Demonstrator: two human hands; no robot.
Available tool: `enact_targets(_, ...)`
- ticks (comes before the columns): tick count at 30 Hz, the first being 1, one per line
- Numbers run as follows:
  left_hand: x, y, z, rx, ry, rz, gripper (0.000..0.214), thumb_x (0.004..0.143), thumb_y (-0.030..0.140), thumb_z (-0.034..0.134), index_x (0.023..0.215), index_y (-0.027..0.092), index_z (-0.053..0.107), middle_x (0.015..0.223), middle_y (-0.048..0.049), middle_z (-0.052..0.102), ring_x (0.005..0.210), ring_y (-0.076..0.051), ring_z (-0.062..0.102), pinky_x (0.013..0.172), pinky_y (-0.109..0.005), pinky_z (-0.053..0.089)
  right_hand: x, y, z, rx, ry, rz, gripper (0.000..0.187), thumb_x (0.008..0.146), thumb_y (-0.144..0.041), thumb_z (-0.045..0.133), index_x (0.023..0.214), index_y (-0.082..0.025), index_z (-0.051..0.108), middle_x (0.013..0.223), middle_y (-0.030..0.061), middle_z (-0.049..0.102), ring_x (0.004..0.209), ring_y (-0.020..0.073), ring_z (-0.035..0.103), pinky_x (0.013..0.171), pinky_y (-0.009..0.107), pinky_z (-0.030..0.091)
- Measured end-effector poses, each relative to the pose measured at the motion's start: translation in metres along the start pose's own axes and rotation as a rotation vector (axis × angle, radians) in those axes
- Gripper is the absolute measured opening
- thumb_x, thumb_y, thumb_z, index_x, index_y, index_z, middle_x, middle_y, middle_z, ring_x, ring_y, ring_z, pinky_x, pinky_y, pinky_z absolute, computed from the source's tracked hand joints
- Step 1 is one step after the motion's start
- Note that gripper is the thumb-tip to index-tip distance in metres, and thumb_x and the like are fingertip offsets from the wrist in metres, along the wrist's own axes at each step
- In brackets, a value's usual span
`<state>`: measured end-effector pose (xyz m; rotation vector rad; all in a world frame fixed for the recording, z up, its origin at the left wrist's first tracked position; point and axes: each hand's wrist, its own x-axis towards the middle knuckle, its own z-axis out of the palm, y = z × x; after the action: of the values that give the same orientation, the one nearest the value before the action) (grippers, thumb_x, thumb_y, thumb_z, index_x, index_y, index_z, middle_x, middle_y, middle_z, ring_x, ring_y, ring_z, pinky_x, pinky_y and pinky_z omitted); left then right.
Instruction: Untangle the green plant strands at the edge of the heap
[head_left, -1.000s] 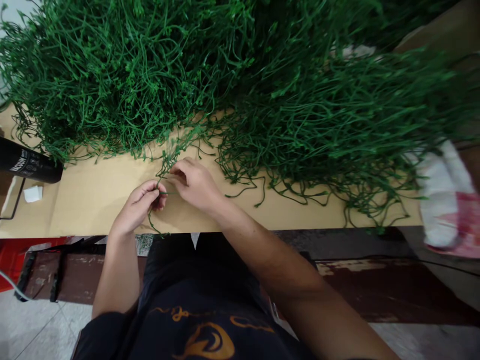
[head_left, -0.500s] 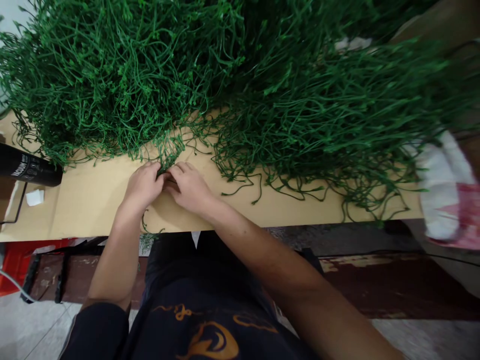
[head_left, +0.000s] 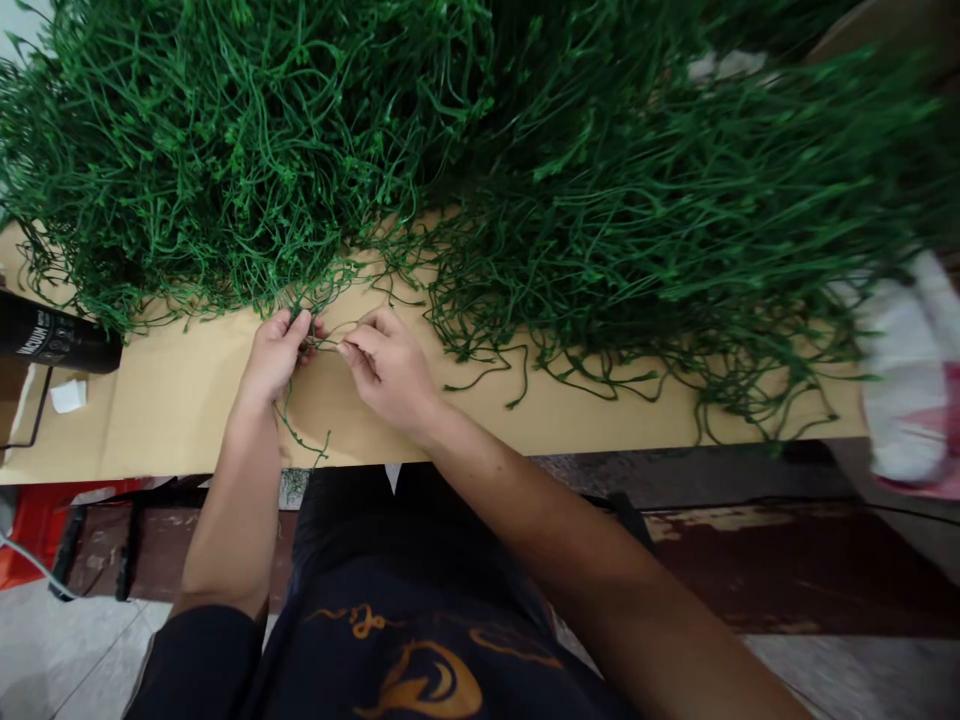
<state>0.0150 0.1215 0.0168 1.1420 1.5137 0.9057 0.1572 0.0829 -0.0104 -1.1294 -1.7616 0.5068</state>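
Note:
Close to the table's front edge, my left hand (head_left: 276,350) is closed on a few thin green plastic stems (head_left: 300,437), whose ends hang below the fingers and poke out above them. My right hand (head_left: 391,372) pinches the thin ends of the stems between thumb and forefinger, just to the right. Short strands stretch across the small gap between both hands. Behind them rises a big heap of green artificial stems (head_left: 225,150) with small bud-like tips. A second pile of such stems (head_left: 675,230) lies to the right, its strands running sideways.
Brown board (head_left: 187,400) covers the table. At the left edge lies a black vacuum bottle (head_left: 67,335), with a small white paper piece (head_left: 69,396) beside it. A white and pink sack (head_left: 907,390) sits at the right end. Below on the left is a red container (head_left: 30,540).
My hands have drawn apart from being pressed together. The left moved slightly left and turned thumb up; the right shifted right, pulling the stem ends into view.

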Motion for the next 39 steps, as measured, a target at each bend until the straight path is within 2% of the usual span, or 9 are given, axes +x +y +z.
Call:
enact_targets(4, 0.000, -0.006, 0.005, -0.080, 0.019, 0.068, 0.018, 0.083, 0.021, 0.051, 0.066, 0.016, 0.047, 0.058, 0.0044, 0.052, 0.043, -0.003, 0.043, 0.044, -0.016, 0.032, 0.000, -0.005, 0.000, 0.107, 0.051, -0.163, 0.017, 0.087, -0.021, 0.043, 0.075, -0.019, 0.056, 0.091, 0.0074, 0.061, 0.093, 0.0172, 0.055, 0.084, 0.035, 0.046)
enact_targets(7, 0.001, -0.007, 0.008, -0.112, 0.046, 0.080, 0.022, 0.084, 0.017, 0.049, 0.063, 0.016, 0.044, 0.054, 0.0059, 0.047, 0.043, -0.003, 0.042, 0.045, -0.016, 0.032, 0.000, -0.010, 0.001, 0.185, -0.060, -0.269, 0.017, 0.087, -0.015, 0.040, 0.081, -0.018, 0.056, 0.094, 0.0073, 0.065, 0.099, 0.0165, 0.057, 0.091, 0.035, 0.046)
enact_targets(13, 0.007, -0.004, 0.008, -0.120, 0.220, 0.027, 0.023, 0.088, 0.022, 0.045, 0.066, 0.017, 0.044, 0.049, 0.0076, 0.042, 0.036, -0.002, 0.038, 0.037, -0.016, 0.023, -0.019, -0.026, -0.001, 0.238, -0.165, -0.273, 0.019, 0.083, -0.009, 0.038, 0.072, -0.018, 0.049, 0.071, 0.0043, 0.060, 0.071, 0.0129, 0.057, 0.068, 0.027, 0.049)
enact_targets(17, 0.007, -0.008, 0.003, -0.143, 0.181, 0.061, 0.025, 0.086, 0.034, 0.049, 0.068, 0.017, 0.046, 0.051, 0.0073, 0.044, 0.037, -0.002, 0.041, 0.037, -0.015, 0.025, -0.035, -0.030, -0.018, 0.214, -0.219, -0.369, 0.016, 0.081, -0.007, 0.042, 0.073, -0.017, 0.050, 0.072, 0.0057, 0.063, 0.068, 0.0126, 0.057, 0.065, 0.026, 0.049)
enact_targets(24, 0.001, -0.008, 0.009, -0.090, 0.088, 0.047, 0.020, 0.088, 0.023, 0.048, 0.069, 0.015, 0.049, 0.053, 0.0049, 0.051, 0.041, -0.002, 0.045, 0.042, -0.013, 0.033, -0.004, -0.011, -0.069, 0.008, 0.160, -0.002, 0.021, 0.088, -0.026, 0.045, 0.072, -0.018, 0.056, 0.070, 0.0023, 0.059, 0.066, 0.0121, 0.056, 0.061, 0.027, 0.044)
enact_targets(28, -0.001, -0.007, 0.010, -0.085, 0.070, 0.057, 0.018, 0.088, 0.020, 0.047, 0.071, 0.014, 0.052, 0.054, 0.0038, 0.056, 0.040, -0.002, 0.043, 0.042, -0.014, 0.033, 0.013, 0.005, -0.078, -0.216, 0.173, 0.036, 0.028, 0.089, -0.037, 0.046, 0.069, -0.018, 0.054, 0.066, 0.0019, 0.052, 0.064, 0.0131, 0.051, 0.061, 0.030, 0.041)
enact_targets(34, -0.001, -0.008, 0.010, -0.093, 0.041, 0.039, 0.018, 0.086, 0.022, 0.049, 0.071, 0.014, 0.054, 0.056, 0.0028, 0.057, 0.042, -0.002, 0.044, 0.046, -0.015, 0.035, 0.026, 0.048, -0.128, -0.659, 0.393, 0.160, 0.042, 0.083, -0.052, 0.050, 0.092, -0.012, 0.060, 0.099, 0.0145, 0.054, 0.100, 0.0262, 0.049, 0.075, 0.042, 0.041)
enact_targets(36, 0.000, -0.007, 0.010, -0.089, 0.023, 0.030, 0.019, 0.087, 0.023, 0.049, 0.071, 0.014, 0.054, 0.058, 0.0024, 0.058, 0.043, -0.003, 0.044, 0.046, -0.016, 0.035, 0.020, 0.042, -0.125, -0.689, 0.368, 0.083, 0.043, 0.083, -0.050, 0.051, 0.101, -0.012, 0.058, 0.113, 0.0175, 0.048, 0.113, 0.0313, 0.042, 0.084, 0.049, 0.037)
enact_targets(39, 0.000, -0.007, 0.009, -0.082, 0.025, 0.066, 0.020, 0.086, 0.024, 0.050, 0.070, 0.014, 0.054, 0.061, 0.0021, 0.059, 0.044, -0.002, 0.042, 0.047, -0.016, 0.035, 0.006, 0.015, -0.083, -0.546, 0.208, -0.031, 0.036, 0.088, -0.044, 0.044, 0.101, -0.013, 0.059, 0.111, 0.0165, 0.051, 0.110, 0.0296, 0.044, 0.089, 0.049, 0.036)
